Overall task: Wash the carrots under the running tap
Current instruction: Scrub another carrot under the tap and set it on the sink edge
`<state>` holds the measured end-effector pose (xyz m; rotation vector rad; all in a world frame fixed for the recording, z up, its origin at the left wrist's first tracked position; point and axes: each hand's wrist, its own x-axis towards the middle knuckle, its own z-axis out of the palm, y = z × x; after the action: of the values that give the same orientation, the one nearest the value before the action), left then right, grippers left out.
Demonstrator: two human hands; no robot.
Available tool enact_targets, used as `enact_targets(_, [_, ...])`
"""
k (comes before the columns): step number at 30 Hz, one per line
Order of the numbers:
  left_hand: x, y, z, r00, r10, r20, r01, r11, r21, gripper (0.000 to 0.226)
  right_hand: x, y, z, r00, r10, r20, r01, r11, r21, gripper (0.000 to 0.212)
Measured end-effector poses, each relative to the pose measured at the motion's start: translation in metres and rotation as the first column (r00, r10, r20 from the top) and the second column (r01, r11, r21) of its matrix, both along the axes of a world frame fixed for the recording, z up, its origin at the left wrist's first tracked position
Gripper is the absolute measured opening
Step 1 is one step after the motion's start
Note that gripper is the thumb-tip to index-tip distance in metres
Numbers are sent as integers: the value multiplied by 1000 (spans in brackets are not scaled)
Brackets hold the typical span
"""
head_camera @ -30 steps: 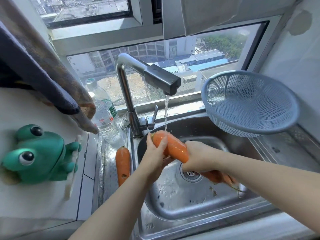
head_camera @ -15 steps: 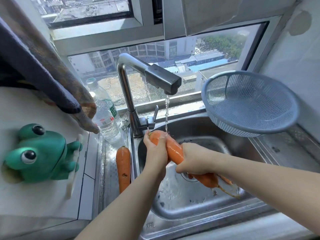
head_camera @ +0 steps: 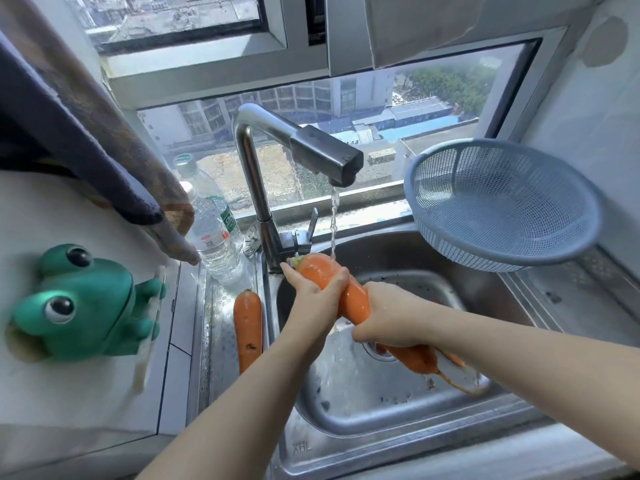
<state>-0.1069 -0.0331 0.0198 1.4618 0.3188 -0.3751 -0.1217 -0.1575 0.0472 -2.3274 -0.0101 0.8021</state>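
Orange thick carrot [head_camera: 356, 301] slanting over stainless steel sink basin [head_camera: 346, 407], top end far-left, touching thin water stream [head_camera: 333, 223] falling from steel gooseneck tap [head_camera: 258, 188]. Left hand [head_camera: 313, 299] wrapping fingers around carrot's upper part; right hand [head_camera: 391, 318] gripping lower middle, tapered tip sticking out near-right. Second orange carrot [head_camera: 247, 327] lying on wet steel ledge just left of basin. Round blue plastic mesh colander [head_camera: 498, 202] sitting tilted at far-right rim.

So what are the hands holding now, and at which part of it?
Both hold one carrot: the left hand grips its thick top end, the right hand its middle.
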Motion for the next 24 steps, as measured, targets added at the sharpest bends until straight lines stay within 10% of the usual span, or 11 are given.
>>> enact_targets(13, [4, 22, -19, 1000, -27, -16, 21, 957, -291, 35, 3, -15, 4, 973, -103, -205, 164, 937, 308, 14])
enact_targets(24, [3, 10, -32, 992, -123, 36, 126, 986, -110, 93, -1, -11, -6, 997, -77, 7, 76, 994, 72, 15])
